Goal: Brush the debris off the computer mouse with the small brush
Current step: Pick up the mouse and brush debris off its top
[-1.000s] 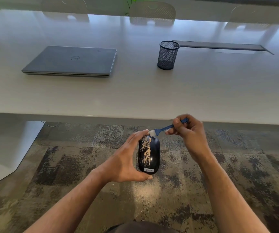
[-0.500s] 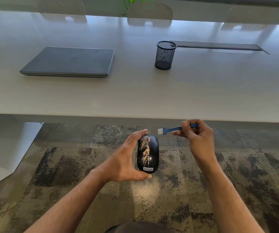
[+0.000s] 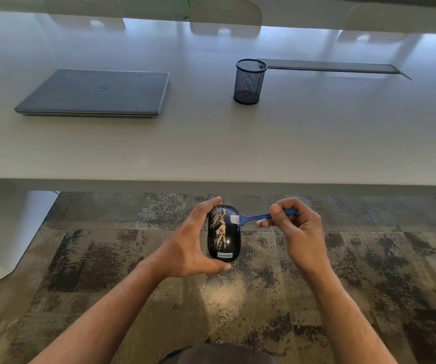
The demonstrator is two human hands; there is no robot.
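**Brush on the dusty mouse**

Head view, the only one we get. Low in the middle of the frame we see two bare arms reaching up from the bottom edge. The left hand (image 3: 189, 245) curls round the computer mouse (image 3: 223, 233), w/ the thumb under its near end and the fingers wrapped over the far end. The mouse is black and shiny, held up in the air above the carpet (image 3: 80, 258), not on the table. Pale tan debris (image 3: 218, 229) is stuck on its left half. A white label sits at its near end.

The right hand (image 3: 297, 228) is just right of the mouse. Its fingers are curled and pinch the blue handle of the small brush (image 3: 257, 216). The handle lies nearly flat, pointing left. The white bristles touch the top right part of the mouse, near the scroll wheel.

On the carpet right below the mouse we see a pale dusty patch (image 3: 223, 291).

The big pale table (image 3: 316, 143) fills the upper half of the frame. A closed grey laptop (image 3: 96, 93) lies at upper left. A black mesh cup (image 3: 249, 81) stands at upper middle, well apart from the laptop. A long dark slot (image 3: 329, 68) in the table runs to the right from behind the cup. Chair backs show along the top edge, blurry.
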